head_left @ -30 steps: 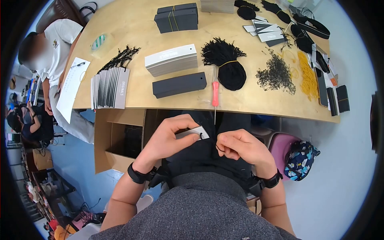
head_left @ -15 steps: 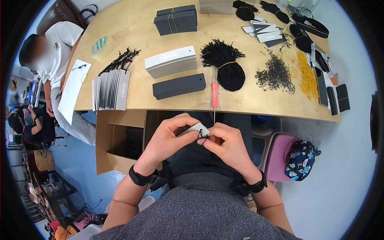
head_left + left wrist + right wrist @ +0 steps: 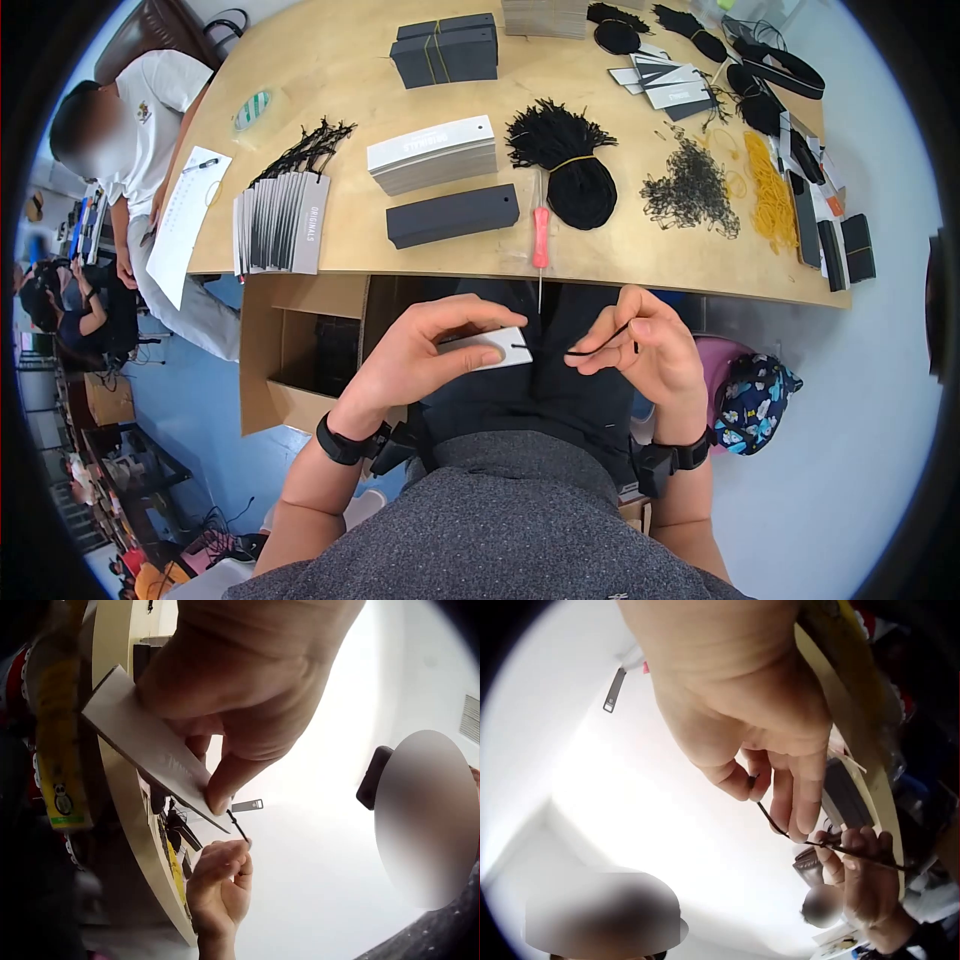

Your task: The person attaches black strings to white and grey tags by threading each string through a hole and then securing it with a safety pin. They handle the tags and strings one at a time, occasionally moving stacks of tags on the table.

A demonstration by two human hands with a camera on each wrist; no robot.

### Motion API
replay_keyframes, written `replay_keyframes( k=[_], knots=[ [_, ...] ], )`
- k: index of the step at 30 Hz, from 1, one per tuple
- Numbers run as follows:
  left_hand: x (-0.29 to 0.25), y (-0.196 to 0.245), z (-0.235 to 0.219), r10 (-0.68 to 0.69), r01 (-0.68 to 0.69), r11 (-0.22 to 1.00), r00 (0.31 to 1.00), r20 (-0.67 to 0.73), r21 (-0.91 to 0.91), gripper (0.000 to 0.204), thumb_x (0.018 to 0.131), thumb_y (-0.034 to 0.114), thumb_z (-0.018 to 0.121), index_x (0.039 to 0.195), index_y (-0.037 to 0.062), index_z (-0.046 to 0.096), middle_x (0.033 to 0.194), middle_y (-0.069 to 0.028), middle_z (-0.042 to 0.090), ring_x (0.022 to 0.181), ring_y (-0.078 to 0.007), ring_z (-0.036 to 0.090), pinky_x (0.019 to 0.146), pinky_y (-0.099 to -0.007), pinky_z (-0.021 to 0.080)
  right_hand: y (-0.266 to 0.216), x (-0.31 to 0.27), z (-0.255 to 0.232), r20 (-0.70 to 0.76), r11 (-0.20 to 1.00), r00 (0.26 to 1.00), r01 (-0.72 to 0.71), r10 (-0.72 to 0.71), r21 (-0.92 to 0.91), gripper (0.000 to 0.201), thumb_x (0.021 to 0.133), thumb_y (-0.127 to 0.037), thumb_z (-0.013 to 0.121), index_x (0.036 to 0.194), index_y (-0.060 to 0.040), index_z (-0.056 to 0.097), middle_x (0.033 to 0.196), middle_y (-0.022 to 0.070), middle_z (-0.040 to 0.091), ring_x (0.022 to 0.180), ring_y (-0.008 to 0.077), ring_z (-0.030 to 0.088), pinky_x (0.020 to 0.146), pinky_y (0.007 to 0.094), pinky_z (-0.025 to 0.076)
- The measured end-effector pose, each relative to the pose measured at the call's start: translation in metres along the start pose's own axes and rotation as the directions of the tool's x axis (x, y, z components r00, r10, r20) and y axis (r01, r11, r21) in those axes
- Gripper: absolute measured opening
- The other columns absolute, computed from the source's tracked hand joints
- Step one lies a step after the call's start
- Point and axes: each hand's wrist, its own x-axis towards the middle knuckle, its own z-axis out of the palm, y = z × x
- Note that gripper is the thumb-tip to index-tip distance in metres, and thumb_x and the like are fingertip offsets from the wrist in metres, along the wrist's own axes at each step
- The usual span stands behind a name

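Left hand [image 3: 420, 350] pinching tag [image 3: 487, 349], right hand [image 3: 640, 350] pinching string [image 3: 598, 345]

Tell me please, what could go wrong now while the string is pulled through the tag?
1. The right hand pinches the black string only at its fingertips, so the grip might slip and the string could fall back out of the tag.
2. The left hand holds the tag over the lap, below the table edge; if dropped, it may land on the floor or in the cardboard box.
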Motion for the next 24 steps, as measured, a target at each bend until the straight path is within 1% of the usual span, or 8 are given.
replay_keyframes(
  k=[4, 10, 12, 14, 16, 18, 21, 24],
  knots=[
    [-0.004, 0.014, 0.005, 0.087, -0.110, 0.946, 0.992, 0.087, 0.305, 0.035, 0.083, -0.006, 0.069, 0.116, 0.0037, 0.071, 0.094, -0.0066, 0.067, 0.081, -0.0156, 0.061, 0.071, -0.0277, 0.048, -0.002, 0.003, -0.006, -0.117, 1.000, 0.993, 0.024, -0.025, -0.008, 0.017, 0.098, -0.015, 0.049, 0.088, -0.0019, 0.049, 0.094, 0.0298, 0.066, 0.093, 0.0441, 0.070, 0.082, 0.0453, 0.062],
    [-0.024, 0.039, 0.005, -0.019, -0.041, 0.907, 0.990, 0.140, 0.419, 0.047, 0.078, -0.007, 0.068, 0.124, 0.0048, 0.068, 0.086, -0.0109, 0.061, 0.076, -0.0225, 0.057, 0.069, -0.0326, 0.045, 0.008, 0.003, -0.006, -0.121, 0.997, 0.990, -0.067, 0.070, 0.027, 0.016, 0.098, -0.014, 0.052, 0.093, 0.0004, 0.048, 0.094, 0.0266, 0.067, 0.091, 0.0392, 0.072, 0.076, 0.0451, 0.064],
    [-0.031, 0.054, -0.002, -0.056, 0.035, 0.881, 0.998, 0.031, 0.473, 0.047, 0.079, -0.006, 0.067, 0.125, 0.0053, 0.067, 0.085, -0.0110, 0.061, 0.077, -0.0225, 0.057, 0.070, -0.0331, 0.045, 0.011, 0.004, 0.003, -0.206, 0.981, 0.975, -0.112, 0.078, -0.160, 0.013, 0.098, -0.012, 0.054, 0.092, -0.0008, 0.049, 0.096, 0.0246, 0.068, 0.093, 0.0378, 0.072, 0.078, 0.0427, 0.063],
    [-0.038, 0.061, -0.018, 0.016, 0.044, 0.854, 0.994, -0.111, 0.518, 0.049, 0.083, -0.007, 0.060, 0.132, 0.0007, 0.061, 0.104, -0.0100, 0.066, 0.094, -0.0168, 0.062, 0.084, -0.0292, 0.048, 0.016, 0.003, 0.007, -0.139, 0.978, 0.984, -0.135, 0.113, -0.159, 0.014, 0.100, -0.010, 0.055, 0.105, 0.0019, 0.057, 0.110, 0.0219, 0.068, 0.103, 0.0319, 0.069, 0.089, 0.0406, 0.058],
    [-0.038, 0.058, -0.038, 0.108, 0.060, 0.905, 0.926, -0.363, 0.421, 0.049, 0.086, -0.005, 0.057, 0.134, 0.0043, 0.059, 0.098, -0.0057, 0.062, 0.083, -0.0140, 0.056, 0.081, -0.0262, 0.046, 0.018, 0.003, 0.021, -0.154, 0.946, 0.984, -0.129, 0.086, -0.299, 0.023, 0.100, -0.012, 0.056, 0.119, 0.0017, 0.058, 0.120, 0.0177, 0.066, 0.115, 0.0284, 0.064, 0.096, 0.0406, 0.053],
    [-0.024, 0.071, -0.057, 0.140, 0.052, 0.945, 0.827, -0.544, 0.323, 0.050, 0.087, -0.005, 0.053, 0.137, 0.0037, 0.058, 0.107, -0.0048, 0.062, 0.090, -0.0098, 0.053, 0.086, -0.0237, 0.045, 0.019, 0.002, 0.022, -0.115, 0.943, 0.986, -0.152, 0.123, -0.295, 0.031, 0.100, -0.013, 0.058, 0.128, 0.0003, 0.056, 0.127, 0.0141, 0.063, 0.120, 0.0239, 0.060, 0.100, 0.0389, 0.049],
    [0.001, 0.058, -0.113, 0.287, 0.028, 0.893, 0.734, -0.615, 0.450, 0.053, 0.086, -0.006, 0.054, 0.138, 0.0062, 0.058, 0.113, -0.0074, 0.058, 0.095, -0.0108, 0.053, 0.085, -0.0240, 0.045, 0.022, 0.002, 0.028, -0.058, 0.908, 0.983, -0.184, 0.175, -0.376, 0.029, 0.100, -0.013, 0.059, 0.125, 0.0010, 0.058, 0.120, 0.0113, 0.065, 0.113, 0.0183, 0.062, 0.097, 0.0337, 0.050],
    [0.020, 0.032, -0.146, 0.381, 0.151, 0.785, 0.649, -0.659, 0.601, 0.056, 0.083, -0.008, 0.053, 0.137, 0.0077, 0.059, 0.119, -0.0111, 0.054, 0.097, -0.0148, 0.053, 0.084, -0.0255, 0.046, 0.025, 0.001, 0.026, -0.048, 0.896, 0.983, -0.183, 0.180, -0.405, 0.027, 0.100, -0.012, 0.059, 0.123, 0.0013, 0.059, 0.116, 0.0096, 0.066, 0.110, 0.0165, 0.062, 0.096, 0.0320, 0.050]
  ],
)
